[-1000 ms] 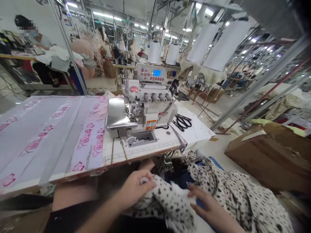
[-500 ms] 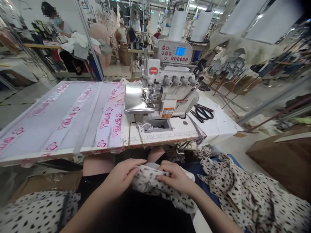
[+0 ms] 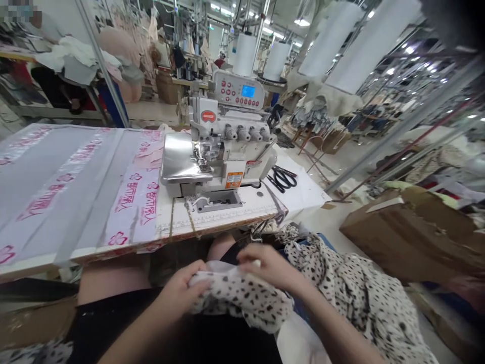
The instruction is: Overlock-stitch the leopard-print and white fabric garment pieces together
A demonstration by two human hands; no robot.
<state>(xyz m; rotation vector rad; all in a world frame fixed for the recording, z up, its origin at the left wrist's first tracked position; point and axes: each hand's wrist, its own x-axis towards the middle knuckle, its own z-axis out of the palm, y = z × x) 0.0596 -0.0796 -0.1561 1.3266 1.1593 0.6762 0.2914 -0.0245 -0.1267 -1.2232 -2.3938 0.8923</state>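
Observation:
Over my lap lies a piece of white fabric with black spots (image 3: 246, 296), with a sheer pale layer along its upper edge. My left hand (image 3: 180, 288) is closed on the fabric's left end, the thumb lying on top. At the upper right edge my right hand (image 3: 267, 265) is curled over the cloth, its fingers partly smeared by motion; a whitish bit shows beside them. Beyond the hands, an overlock sewing machine (image 3: 231, 131) stands on the worktable (image 3: 227, 220). Plain white cloth (image 3: 299, 338) hangs below my right forearm.
More spotted fabric (image 3: 359, 288) is heaped at my right, near a brown cardboard box (image 3: 401, 232). Black-handled scissors (image 3: 282, 179) lie right of the machine. Printed plastic film (image 3: 91, 187) covers the table's left side. Thread cones (image 3: 244, 55) stand behind.
The view has swung right, so the machine sits further left. My right hand has lifted slightly and shifted along the fabric's upper edge, leaving more of the spotted face showing. My left hand keeps its hold.

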